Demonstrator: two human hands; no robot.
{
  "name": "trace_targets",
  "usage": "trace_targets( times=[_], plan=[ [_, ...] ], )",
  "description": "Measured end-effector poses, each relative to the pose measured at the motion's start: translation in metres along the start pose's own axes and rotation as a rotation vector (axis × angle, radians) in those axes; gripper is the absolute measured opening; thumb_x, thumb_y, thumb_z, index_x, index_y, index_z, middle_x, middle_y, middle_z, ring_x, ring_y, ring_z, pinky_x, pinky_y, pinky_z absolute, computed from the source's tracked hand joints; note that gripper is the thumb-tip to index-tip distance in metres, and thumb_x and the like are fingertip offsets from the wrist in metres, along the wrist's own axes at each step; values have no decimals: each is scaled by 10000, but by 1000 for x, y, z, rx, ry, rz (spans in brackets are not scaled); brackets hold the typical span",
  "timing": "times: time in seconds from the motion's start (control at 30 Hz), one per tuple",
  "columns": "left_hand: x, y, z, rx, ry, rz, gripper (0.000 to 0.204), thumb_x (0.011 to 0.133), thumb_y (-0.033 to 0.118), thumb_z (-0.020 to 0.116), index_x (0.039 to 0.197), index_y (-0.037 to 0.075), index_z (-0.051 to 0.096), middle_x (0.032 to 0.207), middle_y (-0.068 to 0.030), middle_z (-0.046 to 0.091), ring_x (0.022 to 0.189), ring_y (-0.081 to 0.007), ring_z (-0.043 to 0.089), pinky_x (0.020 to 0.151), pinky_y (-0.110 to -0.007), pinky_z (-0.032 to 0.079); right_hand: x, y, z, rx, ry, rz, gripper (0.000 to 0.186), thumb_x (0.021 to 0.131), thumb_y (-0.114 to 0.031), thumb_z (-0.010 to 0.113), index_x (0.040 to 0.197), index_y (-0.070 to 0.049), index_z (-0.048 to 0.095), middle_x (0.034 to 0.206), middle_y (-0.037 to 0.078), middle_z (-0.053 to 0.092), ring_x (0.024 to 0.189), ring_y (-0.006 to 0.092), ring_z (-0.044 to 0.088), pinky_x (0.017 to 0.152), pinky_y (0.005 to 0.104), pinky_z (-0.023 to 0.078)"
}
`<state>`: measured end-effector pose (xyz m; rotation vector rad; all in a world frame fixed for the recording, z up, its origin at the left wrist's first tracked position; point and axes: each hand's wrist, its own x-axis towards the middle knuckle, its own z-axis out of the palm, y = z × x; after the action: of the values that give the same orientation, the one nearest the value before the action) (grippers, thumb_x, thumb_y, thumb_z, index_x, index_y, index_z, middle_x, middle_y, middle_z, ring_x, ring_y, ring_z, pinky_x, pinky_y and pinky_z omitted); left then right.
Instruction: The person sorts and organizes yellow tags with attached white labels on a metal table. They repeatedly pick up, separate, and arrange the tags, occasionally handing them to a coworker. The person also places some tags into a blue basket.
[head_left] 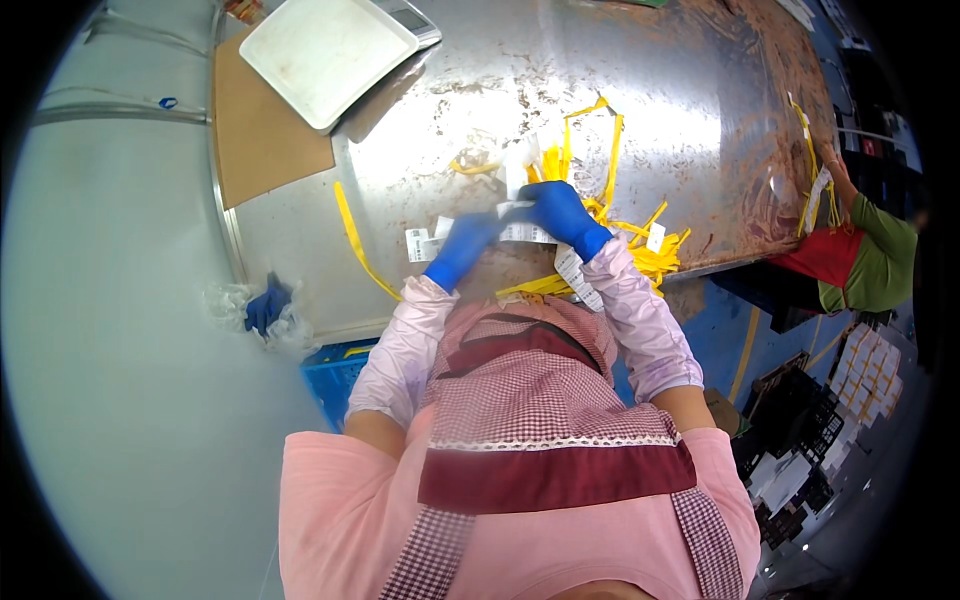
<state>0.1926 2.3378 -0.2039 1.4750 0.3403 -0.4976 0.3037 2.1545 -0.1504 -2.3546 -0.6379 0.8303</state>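
My right hand (562,212), in a blue glove, is closed with its fingers on a strip of white printed labels (527,233) over the steel table. Close beside it, my left hand (467,246), also blue-gloved, is smeared by motion, so its grip is unclear. A white label (420,246) lies just left of that hand. Another label strip (578,277) hangs below my right wrist at the table's near edge. Yellow ties (655,258) are heaped to the right of my right forearm, and more yellow ties (552,163) lie beyond my hands.
A scale with a white tray (328,55) stands far left by a brown cardboard sheet (265,135). One yellow tie (358,245) lies apart at left. A clear bag with a blue glove (268,305) hangs at the corner, near a blue crate (335,380). Another person (870,255) works at right.
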Motion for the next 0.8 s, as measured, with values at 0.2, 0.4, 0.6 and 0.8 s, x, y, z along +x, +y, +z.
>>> trace_targets(
  times=[0.2,0.4,0.6,0.8],
  plan=[
    [2,-5,1,-14,-19,-14,272,921,224,663,881,-43,696,771,-41,659,709,-104,574,672,-282,481,0,3,-2,30,-41,-9,464,779,-522,747,950,-91,740,894,146,715,833,327,683,763,374,528],
    [3,-9,1,-72,-44,-41,271,927,225,657,879,-38,701,756,-45,668,676,-96,569,638,-279,480,1,1,-6,6,-57,-14,449,780,-511,748,952,-97,746,905,140,719,842,314,687,774,367,528],
    [-5,9,6,-34,32,-9,310,930,243,656,844,-53,688,704,-50,642,672,-86,538,620,-285,460,3,-7,-11,21,-95,8,422,783,-501,745,944,-111,751,899,134,719,844,311,685,773,363,527],
    [-8,20,6,79,91,24,339,916,285,674,835,-45,678,668,-26,597,662,-84,491,615,-300,441,-2,-4,-12,57,-110,6,456,771,-509,754,947,-89,748,929,147,718,860,315,685,791,369,525]
  ],
)
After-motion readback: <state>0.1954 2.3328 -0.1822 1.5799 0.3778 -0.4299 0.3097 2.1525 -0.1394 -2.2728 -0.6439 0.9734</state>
